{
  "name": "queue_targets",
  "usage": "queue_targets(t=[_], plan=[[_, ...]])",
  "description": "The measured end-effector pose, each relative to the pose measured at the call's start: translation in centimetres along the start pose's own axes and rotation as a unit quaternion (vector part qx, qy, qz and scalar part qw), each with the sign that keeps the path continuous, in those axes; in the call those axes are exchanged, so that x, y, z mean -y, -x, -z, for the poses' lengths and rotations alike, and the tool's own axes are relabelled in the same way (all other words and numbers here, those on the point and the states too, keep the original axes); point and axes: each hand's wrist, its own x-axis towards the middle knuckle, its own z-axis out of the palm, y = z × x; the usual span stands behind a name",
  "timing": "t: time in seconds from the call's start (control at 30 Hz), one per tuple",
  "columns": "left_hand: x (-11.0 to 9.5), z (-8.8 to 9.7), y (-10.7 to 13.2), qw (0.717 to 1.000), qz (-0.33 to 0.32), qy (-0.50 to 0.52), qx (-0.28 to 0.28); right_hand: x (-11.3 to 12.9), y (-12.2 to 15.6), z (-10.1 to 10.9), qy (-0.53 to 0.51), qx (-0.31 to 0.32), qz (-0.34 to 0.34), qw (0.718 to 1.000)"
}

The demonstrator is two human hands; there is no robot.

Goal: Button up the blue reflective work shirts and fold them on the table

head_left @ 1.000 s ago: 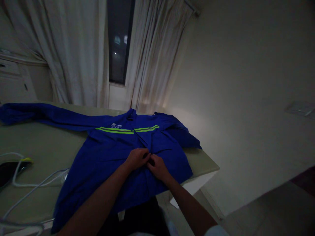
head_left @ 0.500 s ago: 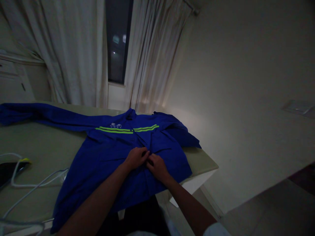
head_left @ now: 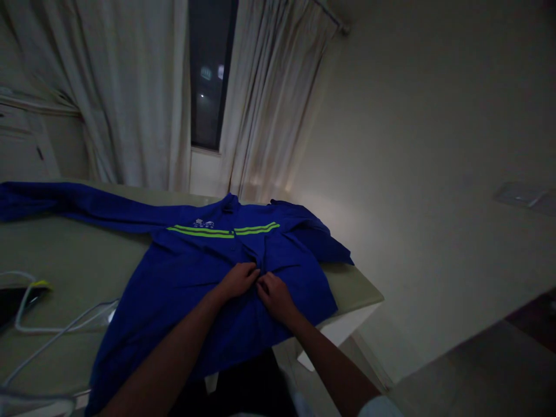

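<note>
A blue work jacket (head_left: 186, 272) with two bright green stripes across the chest lies spread front-up on a pale table (head_left: 69, 260). One sleeve stretches far to the left, the other is folded at the right. My left hand (head_left: 238, 280) and my right hand (head_left: 273, 295) meet at the jacket's front opening near its middle. Both hands have their fingers pinched together on the fabric edges there. What exactly sits between the fingertips is too dark to see.
White cables (head_left: 47, 330) and a dark flat object (head_left: 13, 301) lie at the table's left. The table's right corner (head_left: 373, 298) ends near a bare wall. White curtains (head_left: 130, 87) frame a dark window (head_left: 211, 69) behind the table.
Both hands stay pinched at the jacket's front opening with only tiny finger shifts. The view has drifted slightly.
</note>
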Motion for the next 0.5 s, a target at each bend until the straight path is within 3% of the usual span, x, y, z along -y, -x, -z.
queue_targets(t=[0.27,0.5], plan=[[-1.1,0.1,1.1,0.998,0.019,-0.052,-0.014,0.0,-0.3,-0.2,0.002,-0.017,-0.013,1.0],[-1.4,0.1,1.0,0.999,0.024,-0.002,-0.039,0.3,-0.7,0.1,-0.015,-0.047,-0.062,0.997]])
